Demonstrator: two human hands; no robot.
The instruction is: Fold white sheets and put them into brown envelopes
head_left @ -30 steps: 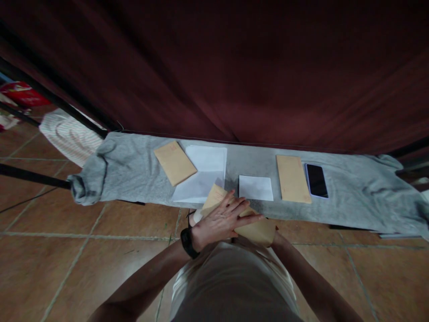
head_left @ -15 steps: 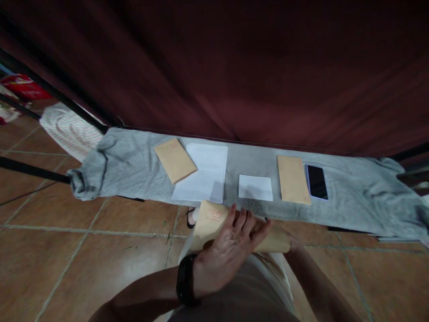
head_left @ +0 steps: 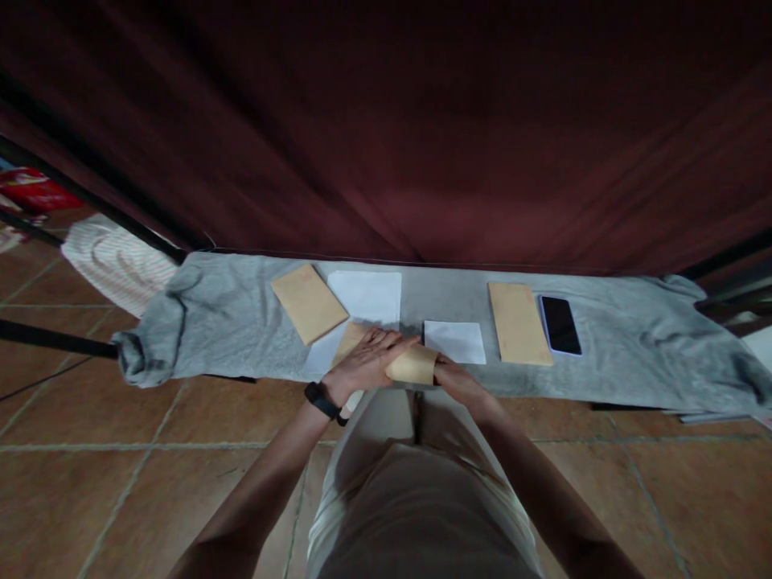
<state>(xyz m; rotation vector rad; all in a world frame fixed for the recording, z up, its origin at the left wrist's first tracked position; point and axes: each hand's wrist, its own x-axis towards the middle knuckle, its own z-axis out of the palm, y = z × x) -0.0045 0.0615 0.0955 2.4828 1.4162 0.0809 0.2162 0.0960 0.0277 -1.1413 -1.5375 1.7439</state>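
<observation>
Curtain: a dark red cloth curtain (head_left: pixel 422 121) hangs behind the bench and fills the upper view.
Floor: brown square floor tiles (head_left: pixel 150 474) with pale grout lie under the bench.
Bench cover: a grey cloth-covered bench (head_left: pixel 633 346) carries all the papers; its left end is bunched into a roll.
Striped cloth: a pale striped fabric (head_left: pixel 114 261) lies on the floor past the bench's left end.
White sheets: a stack of white paper sheets (head_left: pixel 367 296) lies left of the bench's middle, reaching the near edge.
Left envelope: a tan paper envelope (head_left: pixel 309 302) lies tilted, its corner over the sheets' left side.
Right envelope: a second tan envelope (head_left: pixel 519 323) lies upright toward the right, just beside the phone.
Folded paper: a small white folded sheet (head_left: pixel 455 341) lies at mid-bench by the near edge.
Phone: a black-screened phone in a pale case (head_left: pixel 560 325) lies right of the second envelope.
Held envelope: a tan kraft envelope (head_left: pixel 411 366) rests at the near edge, between both hands, over the sheets' lower corner.
Left hand: the left hand (head_left: pixel 369 363), a black watch on its wrist, lies flat on the envelope, fingers spread.
Right hand: the right hand (head_left: pixel 455 380) pinches the envelope's right end.
Writing: none readable.
Change: half a second ago the envelope was held off the bench, nearer the body, reddish print showing; now it lies on the bench.
</observation>
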